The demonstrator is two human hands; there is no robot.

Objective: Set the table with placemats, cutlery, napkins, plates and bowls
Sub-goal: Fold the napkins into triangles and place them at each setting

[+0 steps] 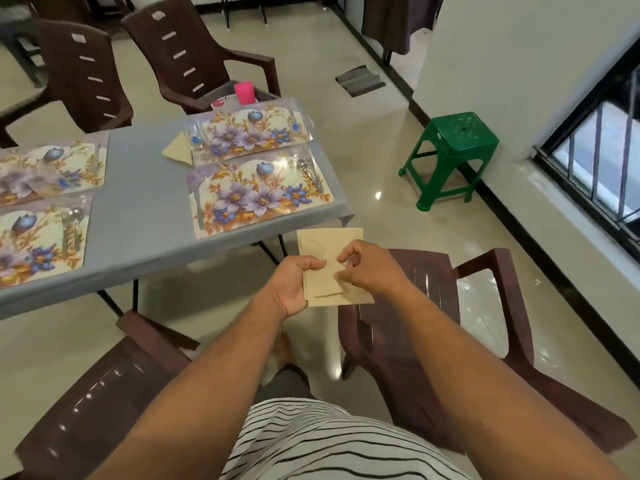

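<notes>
The person stands off the table's [145,216] near corner, working through the napkin step: the left hand [294,285] clamps a small stack of beige napkins [329,247] between thumb and fingers, while the right hand [367,271] has its fingertips pinched together on the top sheet, apparently peeling one free. One folded napkin [178,150] already lies at the 9 o'clock edge of the far placemat [249,136]; the near placemat [259,195], at 11 o'clock from the hands, has a spoon [308,171] but no napkin. The next move likely calls for separating a single sheet and laying it there. A brown chair [415,306] at 3 o'clock crowds the approach.
</notes>
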